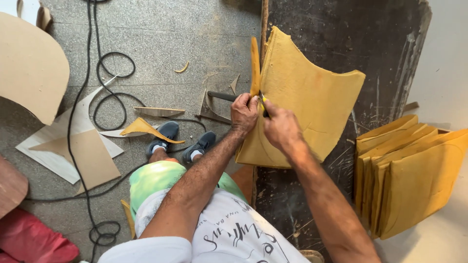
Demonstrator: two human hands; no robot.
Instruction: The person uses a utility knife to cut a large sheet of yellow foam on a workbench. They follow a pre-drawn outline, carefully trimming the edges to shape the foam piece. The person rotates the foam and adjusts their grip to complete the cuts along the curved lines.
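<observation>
Yellow foam sheet (307, 102), biggest item in play, lying flat on dark scarred desk (341, 29), left edge hanging just past desk edge. Looks soft, light, floppy; likely to sag and drag under a blade unless pinned flat. Surface prob. grippy, not slippery. Tears easily at thin edges, so best held close to the cut line w/ flat palm, not by a far corner.

Stack of similar yellow foam pieces (409, 180) at right, leaning together on a pale surface, well apart from the hands.

Cardboard templates (73, 146) and offcuts spread over grey floor (170, 29), black cable (114, 78) looping btwn them. Dark shoes (183, 139) below, near the desk edge.

Trimmed foam strip (254, 65) standing up off the sheet's left edge, narrow, limp-looking, curling away from main piece. Light enough to pull w/ two fingers; likely to snap if yanked.

Left hand (243, 113): grip closed around base of the strip, pinching it right at the sheet edge.

Right hand (282, 127): grip clamped on small knife (263, 104), yellow-and-dark, mostly hidden by fingers, touching the foam just beside the left hand. Blade itself too small to make out.
</observation>
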